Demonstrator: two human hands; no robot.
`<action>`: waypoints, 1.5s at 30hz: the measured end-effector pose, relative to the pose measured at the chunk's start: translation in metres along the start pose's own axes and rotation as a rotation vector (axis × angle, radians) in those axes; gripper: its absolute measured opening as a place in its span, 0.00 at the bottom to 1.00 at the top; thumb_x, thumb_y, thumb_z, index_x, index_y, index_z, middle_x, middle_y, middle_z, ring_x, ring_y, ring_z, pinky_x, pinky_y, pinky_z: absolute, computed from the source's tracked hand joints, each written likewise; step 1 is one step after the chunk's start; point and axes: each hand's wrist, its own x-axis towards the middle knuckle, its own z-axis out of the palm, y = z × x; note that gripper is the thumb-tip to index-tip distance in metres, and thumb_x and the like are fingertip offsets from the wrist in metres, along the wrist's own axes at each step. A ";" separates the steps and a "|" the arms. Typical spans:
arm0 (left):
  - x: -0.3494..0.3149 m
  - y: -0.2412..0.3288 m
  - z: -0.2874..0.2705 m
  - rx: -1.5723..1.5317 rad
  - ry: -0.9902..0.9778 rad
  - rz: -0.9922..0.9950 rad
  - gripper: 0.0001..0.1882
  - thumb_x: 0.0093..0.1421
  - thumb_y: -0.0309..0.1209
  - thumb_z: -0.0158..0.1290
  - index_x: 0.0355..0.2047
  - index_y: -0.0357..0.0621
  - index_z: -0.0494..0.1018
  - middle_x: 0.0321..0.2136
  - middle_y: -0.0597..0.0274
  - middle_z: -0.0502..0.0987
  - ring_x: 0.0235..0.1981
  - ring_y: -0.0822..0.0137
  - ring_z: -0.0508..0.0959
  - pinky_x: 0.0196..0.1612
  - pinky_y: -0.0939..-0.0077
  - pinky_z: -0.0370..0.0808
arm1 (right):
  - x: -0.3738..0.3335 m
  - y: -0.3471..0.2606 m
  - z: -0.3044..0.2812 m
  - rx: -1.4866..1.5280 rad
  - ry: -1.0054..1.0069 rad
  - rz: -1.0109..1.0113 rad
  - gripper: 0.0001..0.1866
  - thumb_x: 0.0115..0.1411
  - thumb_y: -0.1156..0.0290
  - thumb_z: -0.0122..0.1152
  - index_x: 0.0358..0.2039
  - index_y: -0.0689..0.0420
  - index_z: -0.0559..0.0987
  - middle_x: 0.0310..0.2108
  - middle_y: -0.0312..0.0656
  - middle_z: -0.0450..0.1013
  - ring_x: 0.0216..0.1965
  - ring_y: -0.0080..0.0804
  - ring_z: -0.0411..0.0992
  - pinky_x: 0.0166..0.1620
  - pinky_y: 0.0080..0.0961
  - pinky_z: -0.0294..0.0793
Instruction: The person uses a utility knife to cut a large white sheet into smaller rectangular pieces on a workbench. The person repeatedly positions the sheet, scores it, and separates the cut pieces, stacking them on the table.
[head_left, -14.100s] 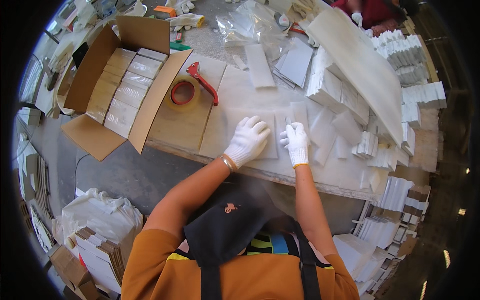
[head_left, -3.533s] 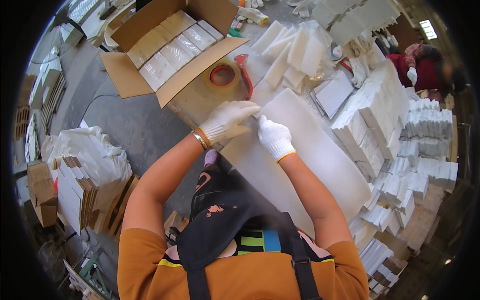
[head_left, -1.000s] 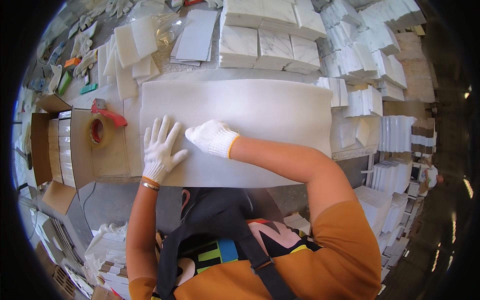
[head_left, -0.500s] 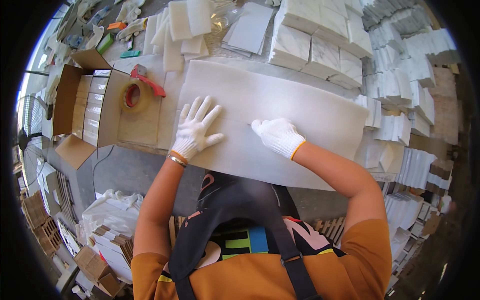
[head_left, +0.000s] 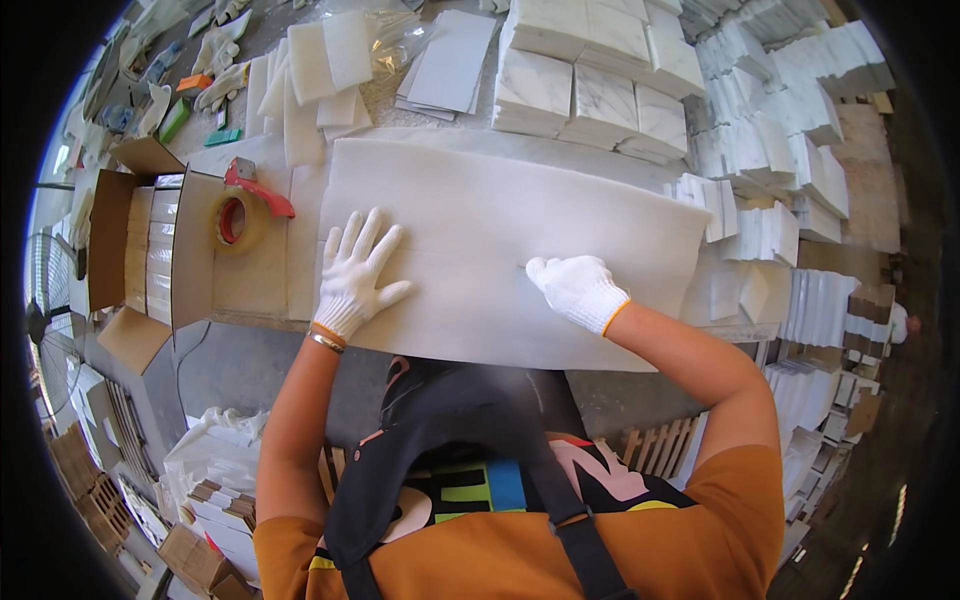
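Observation:
A large white foam sheet (head_left: 480,200) lies across the worktable in front of me. My left hand (head_left: 357,270), in a white knit glove, presses flat on its left part with the fingers spread. Right of the sheet's middle, my gloved right hand (head_left: 578,285) is closed in a fist on a thin blade (head_left: 522,267). Only the blade's dark tip shows, touching the foam; the rest is hidden in the fist. From the left hand's side, a faint line runs over the sheet toward this tip.
Left of the sheet stand a red tape dispenser (head_left: 262,192) with a tape roll (head_left: 233,220) and an open cardboard box (head_left: 190,250) of wrapped pieces. Behind are smaller foam pieces (head_left: 305,65), grey sheets (head_left: 450,60) and stacked marble tiles (head_left: 580,95). More tiles (head_left: 765,235) stand at right.
My right fist has slid rightward along the foam sheet with the blade, and the faint line reaches farther right. My left hand keeps its place on the sheet. The whole view has shifted slightly.

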 end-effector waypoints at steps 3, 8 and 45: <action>-0.002 0.000 -0.001 0.019 -0.010 -0.011 0.43 0.49 0.56 0.58 0.64 0.54 0.63 0.68 0.52 0.54 0.69 0.49 0.52 0.68 0.49 0.46 | 0.001 -0.003 -0.002 -0.005 0.003 -0.017 0.07 0.52 0.76 0.56 0.33 0.58 0.69 0.20 0.42 0.74 0.20 0.39 0.76 0.18 0.37 0.72; -0.013 -0.014 -0.005 0.063 -0.035 -0.022 0.44 0.48 0.56 0.59 0.64 0.53 0.63 0.68 0.51 0.54 0.69 0.47 0.51 0.68 0.48 0.46 | 0.013 -0.016 0.012 -0.036 0.007 -0.038 0.08 0.52 0.74 0.56 0.33 0.58 0.70 0.20 0.40 0.73 0.20 0.38 0.76 0.18 0.38 0.72; -0.022 -0.024 -0.009 0.066 -0.094 -0.029 0.44 0.46 0.48 0.60 0.63 0.45 0.62 0.68 0.45 0.51 0.70 0.46 0.48 0.69 0.48 0.43 | -0.207 0.148 0.064 -0.208 -0.106 0.336 0.03 0.57 0.72 0.51 0.33 0.53 0.70 0.22 0.41 0.74 0.21 0.42 0.76 0.21 0.41 0.74</action>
